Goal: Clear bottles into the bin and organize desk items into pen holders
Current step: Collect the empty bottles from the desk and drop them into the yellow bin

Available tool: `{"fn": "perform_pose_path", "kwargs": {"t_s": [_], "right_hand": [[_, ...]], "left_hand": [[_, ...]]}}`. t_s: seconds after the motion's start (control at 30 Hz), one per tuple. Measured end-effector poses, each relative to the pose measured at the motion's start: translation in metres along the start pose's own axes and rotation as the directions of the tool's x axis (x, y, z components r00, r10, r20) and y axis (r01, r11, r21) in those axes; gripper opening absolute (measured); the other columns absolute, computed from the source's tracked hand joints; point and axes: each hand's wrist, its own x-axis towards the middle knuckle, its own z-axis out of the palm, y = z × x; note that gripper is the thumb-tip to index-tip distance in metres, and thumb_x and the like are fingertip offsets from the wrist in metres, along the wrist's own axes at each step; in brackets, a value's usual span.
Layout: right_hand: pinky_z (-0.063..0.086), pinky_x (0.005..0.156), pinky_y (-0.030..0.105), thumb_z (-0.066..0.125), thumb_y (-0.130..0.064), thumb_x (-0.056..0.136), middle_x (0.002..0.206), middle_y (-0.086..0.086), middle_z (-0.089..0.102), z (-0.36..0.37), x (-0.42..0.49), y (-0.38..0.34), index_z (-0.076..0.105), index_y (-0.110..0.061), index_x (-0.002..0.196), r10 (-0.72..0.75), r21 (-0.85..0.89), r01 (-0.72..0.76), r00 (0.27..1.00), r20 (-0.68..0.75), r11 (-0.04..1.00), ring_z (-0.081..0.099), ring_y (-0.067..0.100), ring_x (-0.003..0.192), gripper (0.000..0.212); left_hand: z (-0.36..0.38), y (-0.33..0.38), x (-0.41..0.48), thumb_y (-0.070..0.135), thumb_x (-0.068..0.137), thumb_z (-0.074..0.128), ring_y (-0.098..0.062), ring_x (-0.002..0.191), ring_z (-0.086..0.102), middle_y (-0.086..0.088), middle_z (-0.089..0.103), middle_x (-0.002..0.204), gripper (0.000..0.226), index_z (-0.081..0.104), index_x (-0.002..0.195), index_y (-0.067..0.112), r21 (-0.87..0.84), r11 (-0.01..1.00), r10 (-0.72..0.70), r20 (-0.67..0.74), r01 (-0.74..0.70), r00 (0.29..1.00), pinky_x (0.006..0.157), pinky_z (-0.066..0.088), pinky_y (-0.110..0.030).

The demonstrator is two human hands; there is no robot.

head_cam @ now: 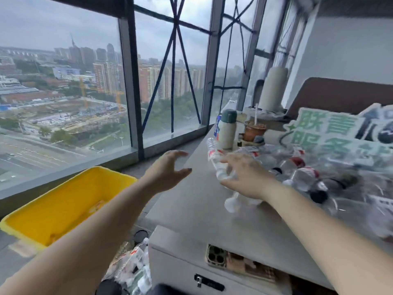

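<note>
Bottle-clearing, nothing grabbed yet
Right hand [244, 177] spread open over a bottle [217, 165], left hand [168, 167] open and empty; next it probably needs a grip, then the bin [63, 201].

sign [331, 133] | green Chinese characters, lower row "服务", rest blurred | bottles [302, 177] | labels unreadable

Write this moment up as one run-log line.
left hand: open, holds nothing | right hand: open over plastic bottle, not gripped | yellow bin: on the floor left of desk
</note>
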Motion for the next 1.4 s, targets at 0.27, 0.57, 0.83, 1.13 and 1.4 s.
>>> {"fn": "perform_pose_path", "kwargs": {"t_s": [0.27,0.57,0.83,1.13,1.4], "right_hand": [[0.014,0.118,0.043,0.068,-0.047,0.078,0.155,-0.015,0.021,-0.003,-0.055,0.079,0.028,-0.042,0.143,0.119,-0.049,-0.111,0.964,0.237,0.993,0.010,0.010,0.145,0.076],[0.027,0.111,0.043,0.067,-0.037,0.077,0.132,-0.013,0.034,0.000,-0.058,0.101,0.039,-0.049,0.131,0.141,-0.027,-0.139,0.973,0.182,0.990,0.031,0.020,0.130,0.062],[0.026,0.109,0.038,0.074,-0.039,0.068,0.136,-0.012,0.045,0.000,-0.061,0.107,0.040,-0.046,0.126,0.081,-0.004,-0.081,0.981,0.175,0.997,0.035,0.016,0.130,0.068],[0.027,0.108,0.040,0.070,-0.038,0.076,0.130,-0.007,0.030,-0.001,-0.067,0.088,0.030,-0.051,0.136,0.100,-0.155,-0.065,0.967,0.234,0.986,0.025,0.020,0.126,0.073],[0.027,0.107,0.040,0.076,-0.047,0.073,0.140,-0.009,0.035,-0.018,-0.063,0.047,0.037,-0.040,0.133,-0.021,-0.016,0.021,1.000,0.015,1.000,0.027,0.019,0.133,0.072]], "left_hand": [[0.066,0.061,0.010,0.042,0.086,0.063,-0.020,0.129,0.041,0.000,0.044,0.141,0.050,0.051,0.132,0.027,0.129,0.983,0.117,0.116,-0.132,0.986,0.106,0.035,-0.033],[0.096,0.081,0.028,0.058,0.079,0.063,-0.025,0.124,0.036,-0.002,0.041,0.136,0.059,0.056,0.128,0.027,0.474,0.865,0.115,0.133,-0.165,0.984,0.101,0.034,-0.036],[0.108,0.077,0.021,0.055,0.076,0.068,-0.020,0.114,0.046,0.003,0.052,0.127,0.048,0.059,0.115,0.028,0.497,0.841,0.221,0.044,-0.214,0.974,0.091,0.038,-0.032],[0.077,0.063,-0.011,0.028,0.074,0.078,-0.020,0.084,0.063,0.001,0.061,0.108,0.038,0.057,0.104,0.019,0.008,0.993,0.114,0.004,-0.114,0.993,0.074,0.054,-0.038],[-0.005,0.029,-0.050,0.025,0.073,0.080,-0.011,0.074,0.067,0.000,0.062,0.100,0.036,0.051,0.095,0.028,-0.201,0.978,-0.005,-0.274,-0.052,0.962,0.056,0.047,-0.016]]}}
